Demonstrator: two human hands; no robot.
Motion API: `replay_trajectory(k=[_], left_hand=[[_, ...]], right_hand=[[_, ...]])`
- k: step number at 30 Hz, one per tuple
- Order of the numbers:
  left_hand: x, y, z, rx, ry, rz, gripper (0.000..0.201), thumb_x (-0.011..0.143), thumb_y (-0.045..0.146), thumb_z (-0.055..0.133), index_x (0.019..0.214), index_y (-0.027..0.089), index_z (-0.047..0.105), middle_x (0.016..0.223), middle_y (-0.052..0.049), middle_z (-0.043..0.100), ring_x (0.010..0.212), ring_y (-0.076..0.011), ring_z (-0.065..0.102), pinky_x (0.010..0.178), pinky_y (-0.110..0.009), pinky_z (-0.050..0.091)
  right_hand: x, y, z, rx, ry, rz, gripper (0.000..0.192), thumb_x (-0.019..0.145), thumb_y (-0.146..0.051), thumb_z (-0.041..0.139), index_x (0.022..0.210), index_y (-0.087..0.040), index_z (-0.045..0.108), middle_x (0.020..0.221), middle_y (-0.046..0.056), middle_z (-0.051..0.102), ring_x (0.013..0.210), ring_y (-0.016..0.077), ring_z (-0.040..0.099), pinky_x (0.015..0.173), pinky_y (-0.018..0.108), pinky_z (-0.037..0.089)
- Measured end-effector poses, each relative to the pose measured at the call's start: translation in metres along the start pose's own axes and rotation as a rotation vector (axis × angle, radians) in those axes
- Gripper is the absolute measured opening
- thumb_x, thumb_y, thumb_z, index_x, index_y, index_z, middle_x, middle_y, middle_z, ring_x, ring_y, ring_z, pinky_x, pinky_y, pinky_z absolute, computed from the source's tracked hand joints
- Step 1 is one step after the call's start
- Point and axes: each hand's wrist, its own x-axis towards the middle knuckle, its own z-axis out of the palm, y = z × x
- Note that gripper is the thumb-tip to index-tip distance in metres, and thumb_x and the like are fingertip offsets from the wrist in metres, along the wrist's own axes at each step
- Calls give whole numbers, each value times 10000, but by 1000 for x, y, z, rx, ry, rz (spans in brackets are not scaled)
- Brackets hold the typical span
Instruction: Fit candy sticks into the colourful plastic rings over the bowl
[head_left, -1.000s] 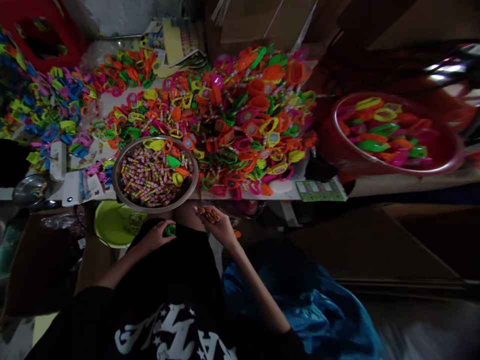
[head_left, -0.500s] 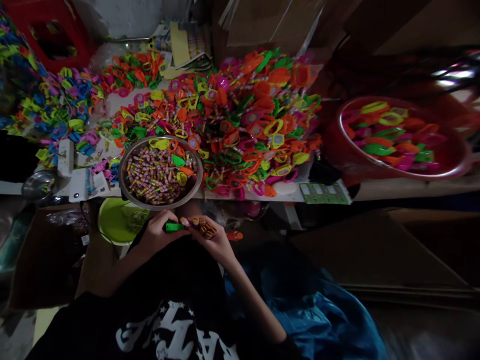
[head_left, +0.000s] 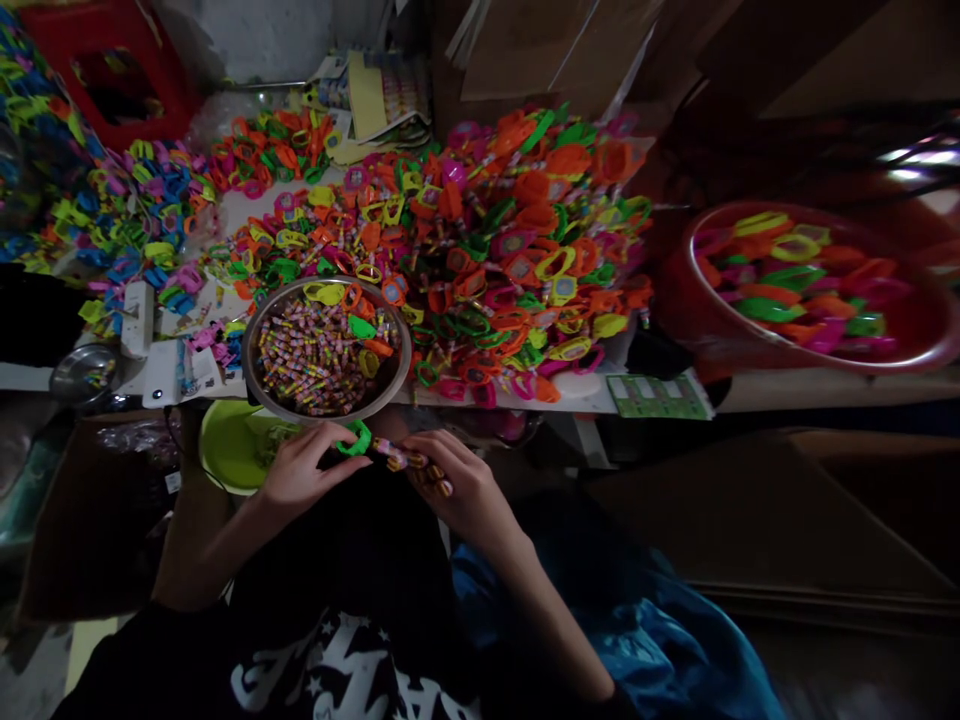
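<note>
My left hand (head_left: 300, 470) grips a small green plastic ring-shaped piece (head_left: 354, 441) just below the table edge. My right hand (head_left: 457, 485) holds a bundle of small striped sticks (head_left: 420, 467), with one stick's tip touching the green piece. Directly above both hands sits a round metal bowl (head_left: 259, 335) full of the same striped sticks plus a few coloured plastic pieces. Behind the bowl a big heap of orange, green, pink and yellow plastic pieces (head_left: 495, 240) covers the white table (head_left: 585, 400).
A red basin (head_left: 690, 320) with finished coloured pieces stands at the right. A lime green bowl (head_left: 225, 450) sits under the table at left. Blue and yellow pieces (head_left: 127, 220) pile up at far left, near a small steel bowl (head_left: 75, 372). A blue bag (head_left: 645, 630) lies at lower right.
My hands have come together: the left rose toward the right, the green piece turned so its ring faces up, and a stick from my right hand now meets it.
</note>
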Motion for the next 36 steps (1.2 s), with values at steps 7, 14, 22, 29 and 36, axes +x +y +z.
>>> replay_trajectory(k=[7,14,22,29,36], left_hand=[[10,3,-3,100,120,187,169,854,320,621,934,172,603,824,-28,676,794,-127,639,736,-226,506],[14,2,-8,210,71,249,173,871,311,600,967,169,578,850,-24,678,826,-129,641,773,-228,491],[16,12,-14,383,-43,313,188,907,280,546,1040,148,532,911,-34,665,864,-143,610,814,-243,456],[21,14,-16,599,-88,428,181,931,310,483,976,142,531,761,-27,600,716,-170,529,695,-291,409],[24,8,-21,633,-266,538,103,915,202,478,999,192,536,829,-33,576,775,-177,504,721,-315,375]], right_hand=[[9,-16,-8,-84,-88,-116,329,850,-23,432,1138,-161,511,1005,93,605,904,179,541,759,292,487],[13,-15,-10,-141,-135,-147,320,862,-37,422,1153,-143,500,1026,101,613,872,189,524,728,302,487],[16,-13,-13,-192,-189,-148,250,891,-81,403,1107,-122,521,1021,109,614,857,189,518,711,298,481],[17,-9,-9,-98,-184,-130,257,847,-44,426,1064,-148,518,940,81,625,824,178,542,690,279,473],[15,-9,-6,-33,-138,-57,281,804,-13,436,1013,-172,539,884,57,622,809,162,563,705,265,465]])
